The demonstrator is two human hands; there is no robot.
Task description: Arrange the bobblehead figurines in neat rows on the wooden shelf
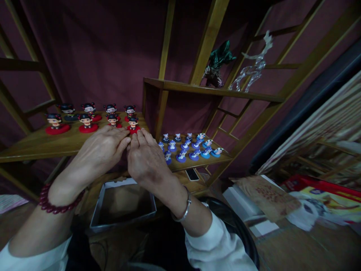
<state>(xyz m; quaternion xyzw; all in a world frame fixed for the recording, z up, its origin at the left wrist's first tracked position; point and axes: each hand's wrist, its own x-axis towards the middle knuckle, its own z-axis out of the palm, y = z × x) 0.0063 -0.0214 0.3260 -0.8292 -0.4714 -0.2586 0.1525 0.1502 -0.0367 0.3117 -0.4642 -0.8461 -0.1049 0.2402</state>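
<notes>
A small figurine with black hair buns and a red round base [133,125] stands upright at the right front of the left wooden shelf [67,141]. My left hand [105,146] is closed at the left side of its base, fingers bent and pressed together. From the right, my right hand [148,158] closes on the same base. The hands nearly meet, and their backs partly hide the fingertips. Similar figurines stand in two rows to the left, among them a red-based one [88,123] and a dark-based one [68,111].
Lower right, a shelf carries several purple and blue figurines [181,155]. A phone [192,174] lies beneath it. On the upper shelf stand a green ornament [218,64] and a clear deer [251,71]. An open box [152,209] sits below my hands; cardboard [263,194] lies at right.
</notes>
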